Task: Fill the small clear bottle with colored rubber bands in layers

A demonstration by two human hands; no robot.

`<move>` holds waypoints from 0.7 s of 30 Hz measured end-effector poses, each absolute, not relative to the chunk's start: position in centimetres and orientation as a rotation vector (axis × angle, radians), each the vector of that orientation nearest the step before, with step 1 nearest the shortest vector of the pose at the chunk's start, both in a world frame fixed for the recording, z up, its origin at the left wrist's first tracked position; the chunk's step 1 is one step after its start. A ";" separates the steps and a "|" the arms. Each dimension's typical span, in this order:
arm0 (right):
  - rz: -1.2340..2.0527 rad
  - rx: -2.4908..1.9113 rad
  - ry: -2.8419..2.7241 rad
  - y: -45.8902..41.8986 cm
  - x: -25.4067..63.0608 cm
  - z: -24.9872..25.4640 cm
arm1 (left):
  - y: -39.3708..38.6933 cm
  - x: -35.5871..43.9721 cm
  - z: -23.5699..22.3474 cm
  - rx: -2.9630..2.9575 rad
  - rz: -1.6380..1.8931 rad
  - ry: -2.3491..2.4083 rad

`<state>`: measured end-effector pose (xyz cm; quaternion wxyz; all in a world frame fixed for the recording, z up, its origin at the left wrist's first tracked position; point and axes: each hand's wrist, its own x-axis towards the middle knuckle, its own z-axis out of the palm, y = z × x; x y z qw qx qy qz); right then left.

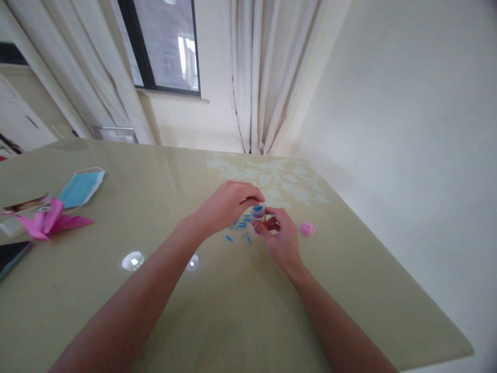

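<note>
My right hand is wrapped round a small clear jar that stands upright on the table, with blue bits showing inside. Over the jar's mouth is my left hand, its fingertips pinched together at the rim; what they hold, if anything, is too small to make out. Several small blue pieces lie scattered on the table between the hands, left of the jar. A pink round cap-like thing rests just right of my right hand.
The glossy greenish table meets the wall along its right side. At the left lie a pink folded paper crane, a blue face mask and a dark phone. Curtains and a window are behind.
</note>
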<state>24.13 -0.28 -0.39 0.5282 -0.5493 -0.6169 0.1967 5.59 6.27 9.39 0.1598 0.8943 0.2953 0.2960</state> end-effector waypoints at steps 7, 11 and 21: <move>0.457 -1.305 -1.466 -0.4 24.2 -0.1 | 6.1 4.8 9.6 2.664 0.619 0.849; 0.423 -1.287 -1.471 -0.3 24.1 -0.3 | 5.8 5.1 9.1 2.729 0.487 0.857; 0.404 -1.268 -1.498 -0.2 24.2 -0.4 | 5.6 5.5 9.4 2.685 0.484 0.856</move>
